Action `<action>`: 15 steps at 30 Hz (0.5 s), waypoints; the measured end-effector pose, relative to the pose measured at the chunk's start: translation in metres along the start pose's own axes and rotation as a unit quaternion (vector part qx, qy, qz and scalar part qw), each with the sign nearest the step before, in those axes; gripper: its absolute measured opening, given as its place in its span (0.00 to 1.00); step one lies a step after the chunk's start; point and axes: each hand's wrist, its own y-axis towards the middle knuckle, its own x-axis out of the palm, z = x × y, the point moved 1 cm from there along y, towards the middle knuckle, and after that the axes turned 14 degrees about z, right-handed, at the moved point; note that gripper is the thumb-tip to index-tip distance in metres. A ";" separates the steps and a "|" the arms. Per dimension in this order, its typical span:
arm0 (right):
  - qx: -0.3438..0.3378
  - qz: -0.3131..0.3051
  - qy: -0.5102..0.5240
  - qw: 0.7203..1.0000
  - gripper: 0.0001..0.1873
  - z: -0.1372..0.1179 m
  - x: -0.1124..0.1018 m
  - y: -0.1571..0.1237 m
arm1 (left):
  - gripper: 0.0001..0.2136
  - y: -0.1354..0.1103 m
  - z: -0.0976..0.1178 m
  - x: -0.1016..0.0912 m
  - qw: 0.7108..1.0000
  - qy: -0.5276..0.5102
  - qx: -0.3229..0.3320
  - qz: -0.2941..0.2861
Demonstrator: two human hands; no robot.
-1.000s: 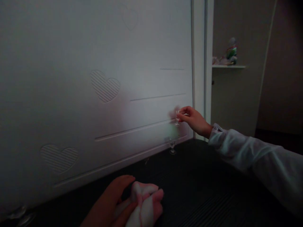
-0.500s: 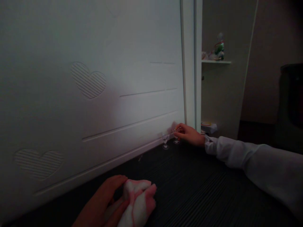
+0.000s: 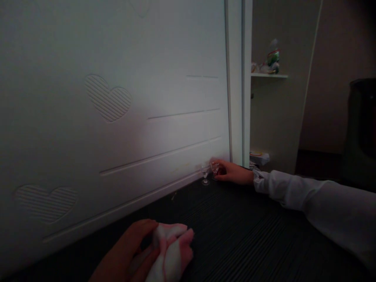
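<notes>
My left hand [image 3: 126, 250] is closed on a bunched pink and white cloth [image 3: 170, 250] at the bottom of the view. Farther off, my right hand [image 3: 233, 171] reaches to the foot of the white panel, its thumb and fingers around a small clear stemmed glass [image 3: 215, 167]. Part of that glass is hidden by the fingers. Just left of it, a second small stemmed glass [image 3: 205, 178] stands upright on the dark wood-grained surface [image 3: 229, 235].
A white panel [image 3: 164, 90] with carved hearts and grooves rises along the left and back. Right of its frame, a shelf [image 3: 268, 76] bears a green and clear bottle-like item [image 3: 273, 58] and bags. White papers [image 3: 259, 158] lie lower down. A dark object [image 3: 361, 129] stands far right.
My right hand has shifted slightly left and its thumb has dropped lower, from the glass's rim to beside its lower part. The left hand and cloth have stayed in place.
</notes>
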 end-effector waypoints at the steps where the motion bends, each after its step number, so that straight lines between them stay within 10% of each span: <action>1: -0.004 -0.004 -0.003 1.000 0.25 0.000 0.000 0.000 | 0.13 0.000 0.000 0.000 1.000 -0.003 0.000 -0.002; 15: -0.004 0.059 -0.081 0.995 0.09 -0.015 0.006 -0.001 | 0.12 0.001 0.004 -0.001 1.000 -0.012 0.026 -0.012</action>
